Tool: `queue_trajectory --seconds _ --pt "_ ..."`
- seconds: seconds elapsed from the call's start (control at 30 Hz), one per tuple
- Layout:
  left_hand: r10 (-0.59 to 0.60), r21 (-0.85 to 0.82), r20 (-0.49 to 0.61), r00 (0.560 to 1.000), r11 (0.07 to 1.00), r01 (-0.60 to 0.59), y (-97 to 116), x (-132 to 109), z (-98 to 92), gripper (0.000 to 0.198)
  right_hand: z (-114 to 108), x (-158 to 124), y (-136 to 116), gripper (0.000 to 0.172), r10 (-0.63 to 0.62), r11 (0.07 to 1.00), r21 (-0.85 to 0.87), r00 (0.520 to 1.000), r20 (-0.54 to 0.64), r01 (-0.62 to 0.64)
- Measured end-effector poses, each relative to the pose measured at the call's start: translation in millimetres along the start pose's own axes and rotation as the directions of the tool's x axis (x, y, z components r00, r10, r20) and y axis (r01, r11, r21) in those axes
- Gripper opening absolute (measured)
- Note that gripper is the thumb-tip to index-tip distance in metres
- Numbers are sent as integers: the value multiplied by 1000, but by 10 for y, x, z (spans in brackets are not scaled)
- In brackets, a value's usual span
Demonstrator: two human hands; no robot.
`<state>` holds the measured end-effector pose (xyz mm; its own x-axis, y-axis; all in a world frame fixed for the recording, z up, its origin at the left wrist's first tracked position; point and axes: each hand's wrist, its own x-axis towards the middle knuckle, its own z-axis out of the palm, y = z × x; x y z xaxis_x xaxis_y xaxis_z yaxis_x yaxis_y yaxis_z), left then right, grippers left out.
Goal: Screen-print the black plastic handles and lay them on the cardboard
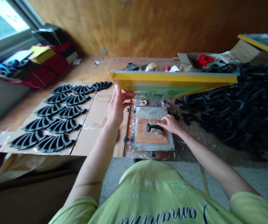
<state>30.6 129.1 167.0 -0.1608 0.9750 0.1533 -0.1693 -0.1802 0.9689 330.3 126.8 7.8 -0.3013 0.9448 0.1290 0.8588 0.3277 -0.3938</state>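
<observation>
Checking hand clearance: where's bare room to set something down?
Bare cardboard lies between the black rows and the press plate; bare wood behind the rows. Crowded right of the plate, at the black heap.

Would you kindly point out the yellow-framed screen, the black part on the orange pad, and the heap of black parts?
Yellow-framed screen (171,77): head view, on the frame's front edge.
Black part (154,127): head view, on its curved top.
Heap of black parts (236,105): head view, on the heap's middle.
</observation>
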Motion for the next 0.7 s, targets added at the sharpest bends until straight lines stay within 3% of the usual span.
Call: queue_trajectory --seconds 0.1,0.17,0.2,0.23,0.27,0.3,0.33,0.4,0.47,0.53,0.57,0.63,0.7 --pt "-1 -21 -128 992 1000 -2 -113 -130 81 48 264 -152 -320 18 7 991 -132 992 125 10" --pt "-141 -28 -145 979 990 139 -327 -466 131 51 285 -212 -529 14 112 985 -142 984 135 -93" --pt "-277 -15 -87 957 961 277 -459 -681 157 55 276 -249 -641 14 163 981 -128 980 118 -148" --pt "-468 45 53 882 883 466 -596 -904 183 60 268 -296 -761 16 193 977 -106 977 87 -184" --pt "-618 76 171 768 785 615 -730 -1118 206 62 269 -349 -881 17 182 981 -76 982 52 -177" --pt "-689 51 206 695 717 695 -854 -1302 218 62 279 -402 -990 17 115 993 -43 993 27 -114" --pt "-730 3 220 647 664 748 -964 -1445 213 59 296 -447 -1068 16 -4 1000 -2 1000 18 4" --pt "-764 -142 160 626 609 780 -1136 -1575 112 51 314 -485 -1056 13 -263 961 88 965 14 261" --pt "-768 -196 45 638 620 760 -1257 -1521 -153 44 255 -434 -738 16 -322 939 109 946 -43 325" --pt "-732 -92 -123 670 681 727 -1348 -1373 -580 44 111 -331 -146 25 -122 991 30 976 -179 129" --pt "-691 10 -223 688 704 710 -1384 -1300 -830 45 28 -282 203 28 9 999 -37 965 -261 -19" --pt "-609 255 -398 686 645 720 -1435 -1205 -1324 49 -98 -238 885 30 139 985 -48 936 -324 -163" --pt "-553 447 -468 689 525 724 -1461 -1191 -1704 52 -127 -300 1418 29 255 949 -107 920 -299 -297"
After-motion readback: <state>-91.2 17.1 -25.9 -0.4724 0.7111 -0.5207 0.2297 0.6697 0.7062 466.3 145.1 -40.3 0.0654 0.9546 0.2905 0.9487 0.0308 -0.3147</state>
